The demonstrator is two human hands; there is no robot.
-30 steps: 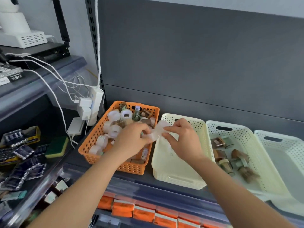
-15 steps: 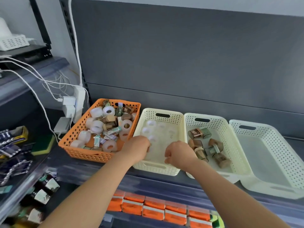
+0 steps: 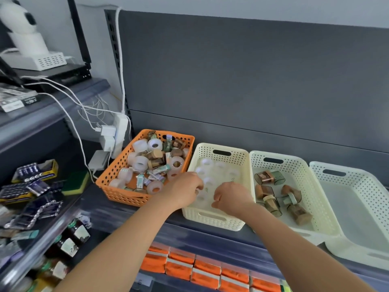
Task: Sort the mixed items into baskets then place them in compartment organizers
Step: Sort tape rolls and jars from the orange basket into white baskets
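Over the near end of the cream basket (image 3: 210,220), my left hand (image 3: 185,190) and right hand (image 3: 231,198) hover close together, both with fingers curled; I cannot tell whether either grips one of the clear tape rolls (image 3: 207,162) lying inside. Just left stands the orange basket (image 3: 117,171), heaped with mixed rolls and small packets. To the right sit a second basket (image 3: 305,167) with small brown jars and a third basket (image 3: 362,182), all on the shelf (image 3: 101,205).

The left forearm (image 3: 126,239) and the right forearm (image 3: 294,234) are shown bare along their whole visible length; the left hand (image 3: 185,189) and the right hand (image 3: 232,198) are uncovered as well.
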